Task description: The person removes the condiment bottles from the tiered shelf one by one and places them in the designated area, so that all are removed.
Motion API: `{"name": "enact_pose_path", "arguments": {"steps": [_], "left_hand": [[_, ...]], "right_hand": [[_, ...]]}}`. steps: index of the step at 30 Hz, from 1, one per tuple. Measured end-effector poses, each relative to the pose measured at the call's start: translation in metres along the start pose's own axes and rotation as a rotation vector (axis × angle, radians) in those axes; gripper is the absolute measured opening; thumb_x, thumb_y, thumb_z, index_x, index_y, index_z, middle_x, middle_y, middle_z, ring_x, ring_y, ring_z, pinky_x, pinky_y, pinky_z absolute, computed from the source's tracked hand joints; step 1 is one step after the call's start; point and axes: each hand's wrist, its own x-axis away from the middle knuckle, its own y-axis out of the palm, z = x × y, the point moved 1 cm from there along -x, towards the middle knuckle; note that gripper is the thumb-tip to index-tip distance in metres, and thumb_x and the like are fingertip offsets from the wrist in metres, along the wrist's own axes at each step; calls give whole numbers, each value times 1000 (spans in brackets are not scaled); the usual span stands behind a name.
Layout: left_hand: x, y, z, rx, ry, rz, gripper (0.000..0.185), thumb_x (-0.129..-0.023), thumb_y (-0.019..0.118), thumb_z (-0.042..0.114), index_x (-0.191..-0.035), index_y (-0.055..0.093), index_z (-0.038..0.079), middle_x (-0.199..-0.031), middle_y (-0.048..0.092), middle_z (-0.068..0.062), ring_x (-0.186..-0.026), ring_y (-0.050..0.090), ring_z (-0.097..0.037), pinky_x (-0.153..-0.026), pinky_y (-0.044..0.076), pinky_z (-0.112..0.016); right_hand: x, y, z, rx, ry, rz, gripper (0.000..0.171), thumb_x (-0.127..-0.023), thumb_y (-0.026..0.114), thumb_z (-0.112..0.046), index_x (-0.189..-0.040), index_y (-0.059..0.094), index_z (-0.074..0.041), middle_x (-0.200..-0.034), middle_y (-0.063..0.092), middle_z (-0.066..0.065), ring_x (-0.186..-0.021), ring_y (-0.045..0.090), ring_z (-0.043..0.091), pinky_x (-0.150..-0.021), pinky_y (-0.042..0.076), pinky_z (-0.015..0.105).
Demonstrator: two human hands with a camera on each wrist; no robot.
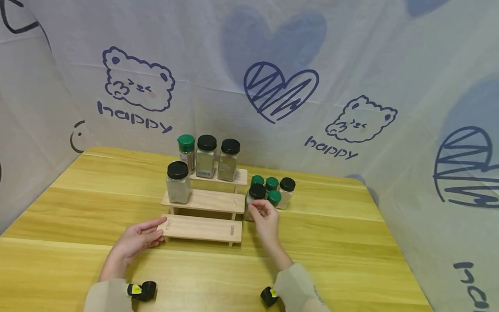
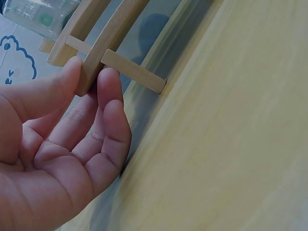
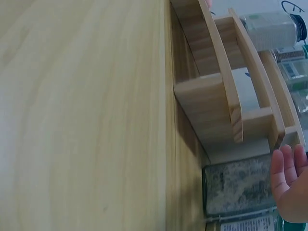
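Observation:
A three-tier wooden rack (image 1: 202,227) stands mid-table. My left hand (image 1: 159,229) pinches the left end of its lowest shelf, thumb on top and fingers below; the left wrist view shows that hand (image 2: 90,76) on the rack's (image 2: 130,70) board end. My right hand (image 1: 260,210) hovers with loosely bent fingers just in front of a black-lidded jar (image 1: 257,190) beside the rack's right end, holding nothing. In the right wrist view its fingers (image 3: 288,175) lie next to that jar (image 3: 236,185), apart from it.
Three spice jars (image 1: 206,158) stand on the top shelf and one black-lidded jar (image 1: 178,182) on the middle shelf. Several green- and black-lidded jars (image 1: 278,188) cluster right of the rack. A printed cloth backdrop (image 1: 273,86) walls in the yellow wooden table (image 1: 78,195).

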Motion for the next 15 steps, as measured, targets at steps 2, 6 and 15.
{"name": "enact_pose_path", "arguments": {"steps": [2,6,15], "left_hand": [[0,0,0,5,-2,0,30,-85,61,8,-111,62,22,-94,64,6,-78,62,-11,-70,50,-25],[1,0,0,6,-5,-5,30,-85,61,8,-112,62,21,-95,63,7,-78,62,-11,-71,50,-25],[1,0,1,-7,-7,-2,32,-85,61,8,-115,60,19,-97,63,8,-79,62,-11,-71,50,-24]], "right_hand": [[0,4,-1,-11,2,-11,13,-81,53,14,-89,50,24,-78,53,33,-58,52,3,-52,45,14],[0,9,0,-12,6,-10,13,-81,54,14,-89,50,24,-79,53,31,-60,52,6,-52,45,13],[1,15,-2,57,-47,24,7,-80,56,13,-85,55,19,-80,56,27,-67,51,8,-59,44,14]]}}
